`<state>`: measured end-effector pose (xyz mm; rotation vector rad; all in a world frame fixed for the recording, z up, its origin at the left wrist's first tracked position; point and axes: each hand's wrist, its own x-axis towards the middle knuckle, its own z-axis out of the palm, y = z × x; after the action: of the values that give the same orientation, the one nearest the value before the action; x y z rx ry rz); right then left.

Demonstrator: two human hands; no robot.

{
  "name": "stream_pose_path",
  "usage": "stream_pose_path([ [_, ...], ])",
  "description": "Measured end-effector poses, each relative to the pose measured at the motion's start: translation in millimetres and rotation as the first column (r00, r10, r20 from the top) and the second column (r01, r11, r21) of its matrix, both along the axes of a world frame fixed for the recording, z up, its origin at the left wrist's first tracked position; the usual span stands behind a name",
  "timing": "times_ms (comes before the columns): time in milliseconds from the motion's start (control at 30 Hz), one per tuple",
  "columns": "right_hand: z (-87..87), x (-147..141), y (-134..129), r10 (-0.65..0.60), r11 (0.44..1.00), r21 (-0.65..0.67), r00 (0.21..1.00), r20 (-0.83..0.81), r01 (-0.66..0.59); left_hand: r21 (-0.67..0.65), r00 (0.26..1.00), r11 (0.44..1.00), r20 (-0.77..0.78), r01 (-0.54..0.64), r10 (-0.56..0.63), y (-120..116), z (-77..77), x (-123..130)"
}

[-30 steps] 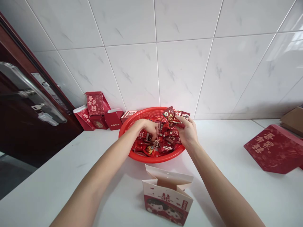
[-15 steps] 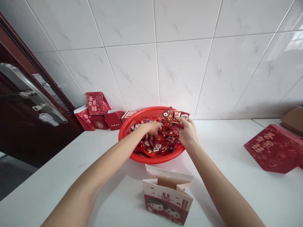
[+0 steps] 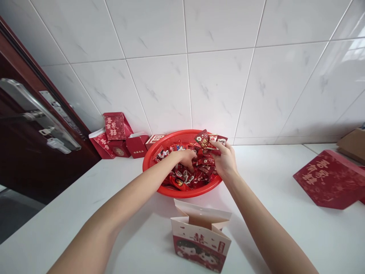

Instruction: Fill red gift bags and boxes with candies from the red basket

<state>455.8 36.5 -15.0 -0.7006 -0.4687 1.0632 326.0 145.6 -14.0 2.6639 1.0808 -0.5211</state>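
A red plastic basket [image 3: 186,194] full of small wrapped candies [image 3: 182,182] stands against the tiled wall. Down among the candies is my left hand [image 3: 186,158], its fingers bent; whether they grip a piece is hidden. My right hand [image 3: 226,158] is at the basket's right rim, its thumb and fingers closed on several red wrapped candies [image 3: 204,140] held above the pile. In front of the basket stands a white and red paper gift bag [image 3: 201,243], its top open, with cartoon figures on the front.
Several red boxes [image 3: 115,127] are grouped at the back left beside a dark red door [image 3: 25,152] with a metal handle. To the right lies a larger red box [image 3: 327,180], with a brown cardboard piece [image 3: 353,144] behind it.
My left hand has shifted slightly to the right and down among the candies. My right hand keeps its hold on the candies at about the same spot.
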Motion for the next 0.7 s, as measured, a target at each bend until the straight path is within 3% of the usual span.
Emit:
stream_pose_path([
  [300,0.0,0.4,0.5,0.0,1.0,0.002,1.0,-0.002,0.0,-0.011,0.998,0.999,-0.044,-0.042,0.042,-8.2,1.5,6.9],
  [700,-2.2,0.5,-0.2,0.01,1.0,0.003,1.0,0.017,-0.01,-0.144,0.99,0.985,0.096,-0.093,0.107,-0.6,13.2,-7.3],
])
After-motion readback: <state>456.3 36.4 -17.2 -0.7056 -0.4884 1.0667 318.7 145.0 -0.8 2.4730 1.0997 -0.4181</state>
